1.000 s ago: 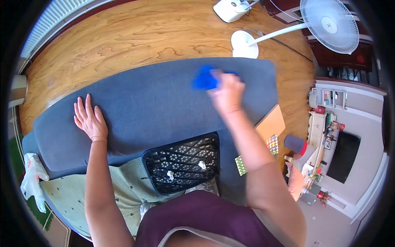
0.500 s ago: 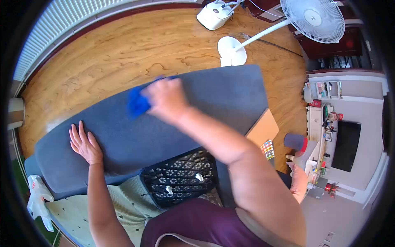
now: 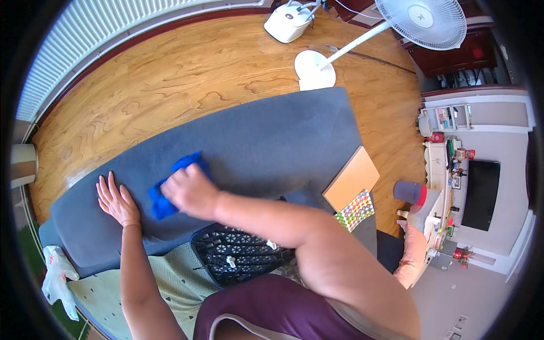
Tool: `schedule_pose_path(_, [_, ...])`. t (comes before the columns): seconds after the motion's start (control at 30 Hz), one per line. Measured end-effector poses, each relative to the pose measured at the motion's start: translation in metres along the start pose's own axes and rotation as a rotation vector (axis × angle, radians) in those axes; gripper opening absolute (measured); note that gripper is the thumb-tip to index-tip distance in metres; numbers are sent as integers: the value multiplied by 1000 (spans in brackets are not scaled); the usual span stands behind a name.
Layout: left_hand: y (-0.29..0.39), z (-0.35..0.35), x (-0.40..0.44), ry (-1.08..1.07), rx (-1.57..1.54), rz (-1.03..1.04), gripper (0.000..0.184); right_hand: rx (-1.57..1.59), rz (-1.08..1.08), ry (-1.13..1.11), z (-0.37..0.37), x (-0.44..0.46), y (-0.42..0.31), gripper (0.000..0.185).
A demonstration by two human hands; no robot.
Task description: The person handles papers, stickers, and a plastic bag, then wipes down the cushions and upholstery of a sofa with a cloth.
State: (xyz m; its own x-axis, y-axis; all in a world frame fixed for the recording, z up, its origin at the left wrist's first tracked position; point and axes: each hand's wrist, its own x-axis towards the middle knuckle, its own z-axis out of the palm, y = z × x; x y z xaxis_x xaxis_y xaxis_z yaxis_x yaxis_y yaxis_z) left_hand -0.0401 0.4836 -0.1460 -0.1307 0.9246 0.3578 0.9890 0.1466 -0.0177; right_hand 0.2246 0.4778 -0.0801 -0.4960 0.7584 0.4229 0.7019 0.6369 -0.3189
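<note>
A bright blue cloth lies bunched under my right hand, whose fingers press it onto the grey upholstered cushion. Part of the cloth sticks out beyond the fingers on both sides. My left hand rests flat on the same cushion, to the left of the cloth, with its fingers spread and nothing in it. The cushion's surface looks smooth and stretches away to the right of both hands.
A black lattice backrest sits near my body on a pale green cover. A wooden board and a colourful patterned sheet lie at the right. Beyond the cushion stand a white fan and a white appliance. A plastic bag hangs at left.
My right hand has moved with the blue cloth toward me and slightly left across the cushion. My left hand stays in place. The view has shifted a little.
</note>
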Motion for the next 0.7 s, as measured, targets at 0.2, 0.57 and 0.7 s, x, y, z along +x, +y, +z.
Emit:
schedule_pose_path(0.2, [7,-1,2,29,-38,1,48,-698,965,-209,-177,-170,256,28])
schedule_pose_path(0.57, [-1,5,1,49,-44,5,48,-11,3,70,4,1,-27,7])
schedule_pose_path(0.7, [8,-3,3,37,-85,-5,48,-341,561,-65,-136,-87,125,35])
